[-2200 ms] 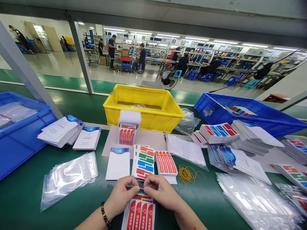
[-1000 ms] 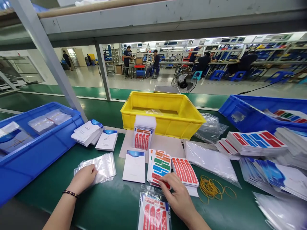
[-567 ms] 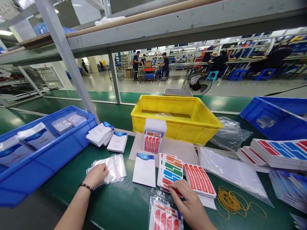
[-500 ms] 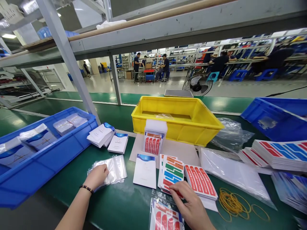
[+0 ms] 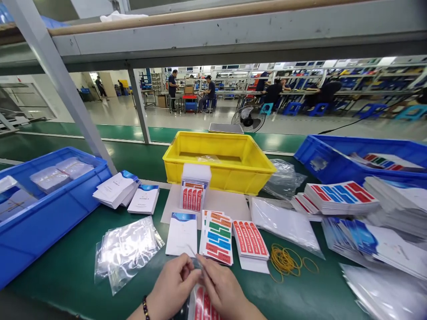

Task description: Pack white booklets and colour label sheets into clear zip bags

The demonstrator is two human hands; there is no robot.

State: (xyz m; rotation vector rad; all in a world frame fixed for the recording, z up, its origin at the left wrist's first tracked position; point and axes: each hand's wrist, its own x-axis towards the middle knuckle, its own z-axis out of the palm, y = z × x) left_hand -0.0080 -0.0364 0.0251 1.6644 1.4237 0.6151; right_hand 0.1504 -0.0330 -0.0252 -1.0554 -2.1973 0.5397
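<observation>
Close together at the front of the table, my left hand (image 5: 175, 282) and my right hand (image 5: 224, 284) pinch the top of a clear plastic bag. Sheets of red stickers (image 5: 204, 307) show inside it, partly covered by my fingers. Just beyond my hands lie a white booklet (image 5: 182, 235) with a blue top edge and a stack of multicoloured sticker sheets (image 5: 218, 238). Right of these is a stack of red sticker sheets (image 5: 251, 239). Loose clear bags (image 5: 128, 253) are spread to the left of my left hand.
A yellow bin (image 5: 216, 171) stands at the back, with blue bins left (image 5: 63, 209) and right (image 5: 333, 155). Booklet stacks (image 5: 144, 200) sit near the left bin. Yellow rubber bands (image 5: 285, 261) and a white plastic packet (image 5: 285, 222) lie on the right. A metal post (image 5: 63, 84) rises at left.
My left hand has left the clear bag pile and joined my right hand at the sticker-filled bag. My right hand has moved off the multicoloured sheets. The view has turned right.
</observation>
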